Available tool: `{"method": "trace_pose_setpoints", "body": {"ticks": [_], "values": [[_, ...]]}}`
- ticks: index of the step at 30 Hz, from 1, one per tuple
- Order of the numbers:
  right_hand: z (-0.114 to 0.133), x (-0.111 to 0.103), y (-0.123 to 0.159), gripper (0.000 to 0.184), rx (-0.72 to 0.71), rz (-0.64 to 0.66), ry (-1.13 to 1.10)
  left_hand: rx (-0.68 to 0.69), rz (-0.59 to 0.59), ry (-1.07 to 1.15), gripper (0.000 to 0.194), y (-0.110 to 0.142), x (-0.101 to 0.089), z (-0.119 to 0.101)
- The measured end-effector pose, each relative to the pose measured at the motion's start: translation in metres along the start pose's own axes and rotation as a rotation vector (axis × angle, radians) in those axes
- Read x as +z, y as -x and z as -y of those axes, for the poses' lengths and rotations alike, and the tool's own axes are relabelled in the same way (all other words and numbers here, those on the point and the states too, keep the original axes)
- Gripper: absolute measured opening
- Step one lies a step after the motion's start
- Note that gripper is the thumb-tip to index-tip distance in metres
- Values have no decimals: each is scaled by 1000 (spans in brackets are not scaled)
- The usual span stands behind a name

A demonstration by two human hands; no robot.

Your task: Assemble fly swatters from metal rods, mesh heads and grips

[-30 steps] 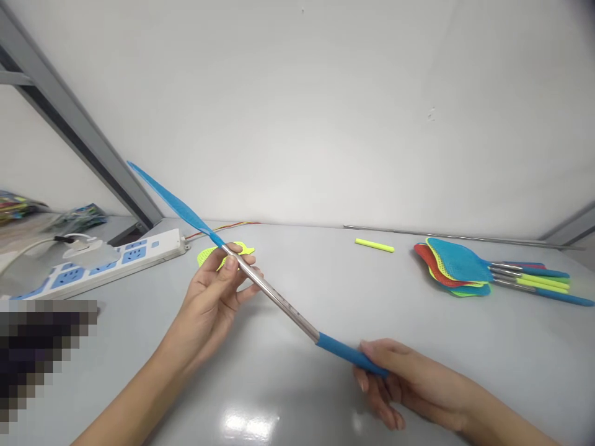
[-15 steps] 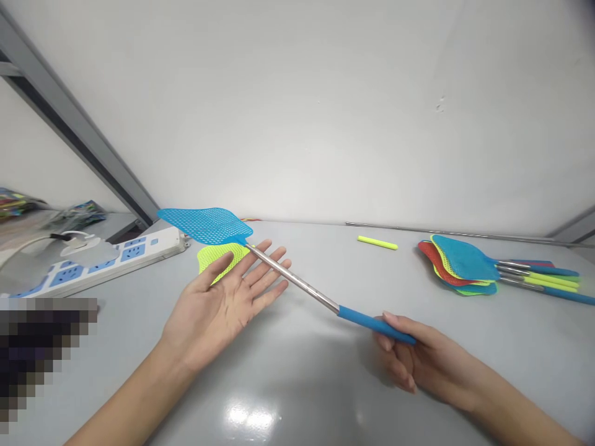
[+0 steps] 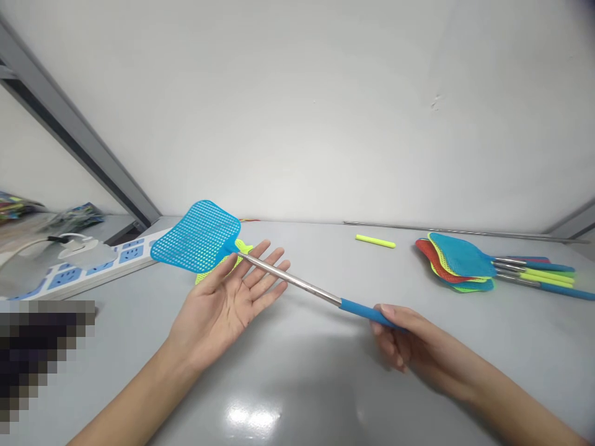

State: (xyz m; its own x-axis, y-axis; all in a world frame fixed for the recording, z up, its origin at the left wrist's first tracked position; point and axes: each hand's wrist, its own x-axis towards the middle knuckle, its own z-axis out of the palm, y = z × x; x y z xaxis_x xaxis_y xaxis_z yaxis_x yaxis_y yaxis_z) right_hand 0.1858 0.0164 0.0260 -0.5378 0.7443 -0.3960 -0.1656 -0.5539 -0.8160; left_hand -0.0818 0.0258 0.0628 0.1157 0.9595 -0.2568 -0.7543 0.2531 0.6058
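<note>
A blue fly swatter (image 3: pixel 198 238) with a metal shaft slants across the middle of the view, its mesh head up at the left. My right hand (image 3: pixel 413 341) grips its blue handle between thumb and fingers. My left hand (image 3: pixel 232 300) lies palm up beneath the shaft near the head, fingers spread; whether the shaft rests on it I cannot tell. Behind that hand a yellow-green mesh swatter head (image 3: pixel 244 248) lies on the table, partly hidden by the blue one.
Several stacked fly swatters (image 3: pixel 465 257) in blue, red and yellow lie at the right. A yellow tube (image 3: pixel 375 241) and a long metal rod (image 3: pixel 418 227) lie near the wall. On the left is a power strip (image 3: pixel 132 254) with a plug; farther back are packaged items (image 3: pixel 77 217).
The blue swatter's head has turned about its shaft, so its mesh now faces me more fully. My right hand has risen slightly; the left stays spread below the shaft.
</note>
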Motion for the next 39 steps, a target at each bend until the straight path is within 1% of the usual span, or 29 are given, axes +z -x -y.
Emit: {"method": "trace_pose_setpoints", "body": {"ticks": [3,6,11,14,18,21,23,25,27,30,34,37,39], "values": [[1,1,0,29,-37,-18,56,9,-33,-11,36,0,1,0],[1,1,0,28,-44,-23,79,8,-50,-10,34,1,2,1],[1,1,1,26,-58,-42,114,-3,-23,-24,33,1,0,4],[2,1,0,26,-75,-43,137,13,-3,-61,32,1,-1,5],[0,1,1,28,-89,-49,202,43,43,-145,32,3,-4,5],[-5,1,0,30,-111,-72,310,50,96,-251,31,6,-6,9],[-9,1,-1,32,-121,-54,393,12,137,-350,28,8,-7,16],[-14,3,-3,35,-118,-8,430,-61,191,-447,24,11,-7,25],[-17,5,-4,36,-108,33,403,-81,239,-489,21,13,-8,34],[-20,9,-4,36,-82,54,335,-49,254,-484,19,14,-9,40],[-23,15,0,36,42,99,161,-90,264,-481,20,12,-11,40],[-25,20,4,41,144,190,36,-145,259,-437,25,11,-11,40],[-24,22,6,46,165,267,-13,-187,246,-405,25,11,-9,42]]}}
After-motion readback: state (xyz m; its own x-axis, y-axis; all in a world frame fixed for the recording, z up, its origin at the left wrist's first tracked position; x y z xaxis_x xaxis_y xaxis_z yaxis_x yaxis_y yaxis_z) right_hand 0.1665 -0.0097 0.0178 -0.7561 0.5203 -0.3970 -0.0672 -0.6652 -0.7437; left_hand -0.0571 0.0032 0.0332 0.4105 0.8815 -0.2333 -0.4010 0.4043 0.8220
